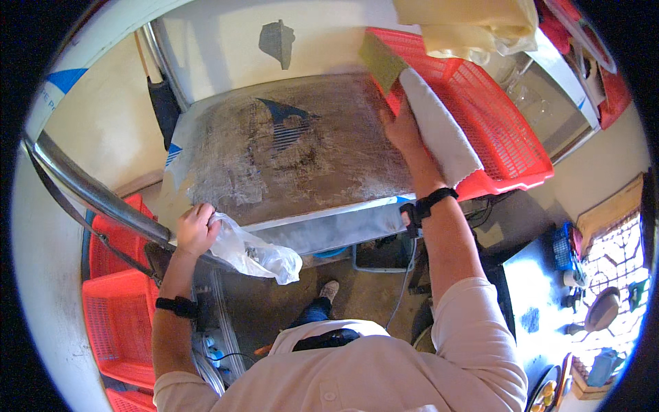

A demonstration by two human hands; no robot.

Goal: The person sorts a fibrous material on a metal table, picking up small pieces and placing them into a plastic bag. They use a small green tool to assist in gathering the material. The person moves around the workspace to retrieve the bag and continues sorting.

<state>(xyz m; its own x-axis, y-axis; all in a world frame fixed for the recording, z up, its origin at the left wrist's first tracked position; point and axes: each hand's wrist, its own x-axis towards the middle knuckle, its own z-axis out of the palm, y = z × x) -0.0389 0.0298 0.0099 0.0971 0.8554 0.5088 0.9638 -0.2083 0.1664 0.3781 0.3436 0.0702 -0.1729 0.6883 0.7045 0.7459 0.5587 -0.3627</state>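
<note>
My left hand (pixel 197 229) is closed around the gathered end of a translucent white plastic bag (pixel 252 252) at the front left corner of a metal table (pixel 334 170). The bag hangs over the front edge with something small and dark inside. My right hand (pixel 404 131) is against the near left side of a red plastic basket (pixel 494 118) on the table's right. A white cloth (pixel 437 123) drapes along the basket's rim beside that hand, with a yellow-green cloth or pad (pixel 383 62) beyond it. Some fingers are hidden, so I cannot tell whether they grip.
Red baskets (pixel 121 324) stand low on the left. A metal post (pixel 103 190) rises at the table's left corner. Yellowish cloth (pixel 468 26) hangs at the upper right. A cable (pixel 404 283) runs down below the table. On the right is a dark counter (pixel 535 298) by a window.
</note>
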